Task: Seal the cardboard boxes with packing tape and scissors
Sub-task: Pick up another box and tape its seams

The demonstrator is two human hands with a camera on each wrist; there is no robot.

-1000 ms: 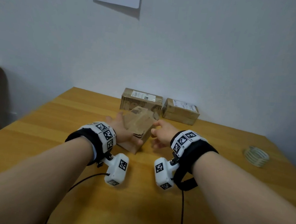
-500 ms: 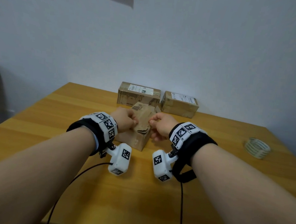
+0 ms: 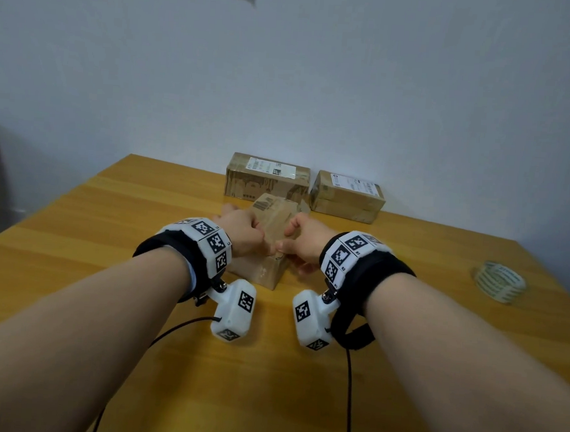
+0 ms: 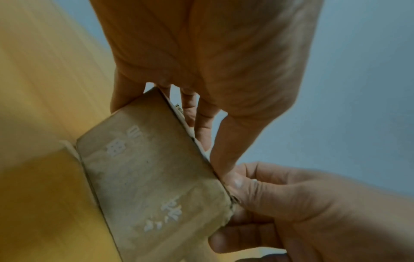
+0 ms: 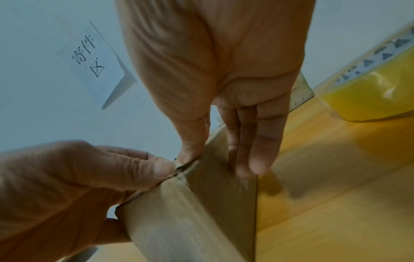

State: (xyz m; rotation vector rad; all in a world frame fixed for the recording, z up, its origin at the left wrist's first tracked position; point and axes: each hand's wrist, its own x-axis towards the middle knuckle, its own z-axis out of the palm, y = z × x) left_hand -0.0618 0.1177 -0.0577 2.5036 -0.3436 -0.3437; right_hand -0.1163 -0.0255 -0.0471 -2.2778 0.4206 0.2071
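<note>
A small brown cardboard box [image 3: 271, 225] sits on the wooden table [image 3: 108, 238] in front of me, and both hands hold it. My left hand [image 3: 247, 235] curls over its top left edge; in the left wrist view its fingers [image 4: 201, 131] lie over the top and the thumb [image 4: 226, 164] presses the near corner of the box [image 4: 152, 177]. My right hand [image 3: 297, 241] pinches the top right edge, thumb [image 5: 190, 148] at the flap seam and fingers [image 5: 253, 150] flat against the side of the box [image 5: 190, 212]. No scissors are in view.
A roll of clear packing tape [image 3: 500, 280] lies on the table at the right. Two labelled cardboard boxes [image 3: 267, 178] [image 3: 346, 196] stand at the back against the wall. A paper sign [image 5: 89, 58] hangs on the wall above.
A second ago both hands lay open on the sides of the tilted box. They have since curled onto its top edges, thumbs meeting at the near corner, and the box sits level.
</note>
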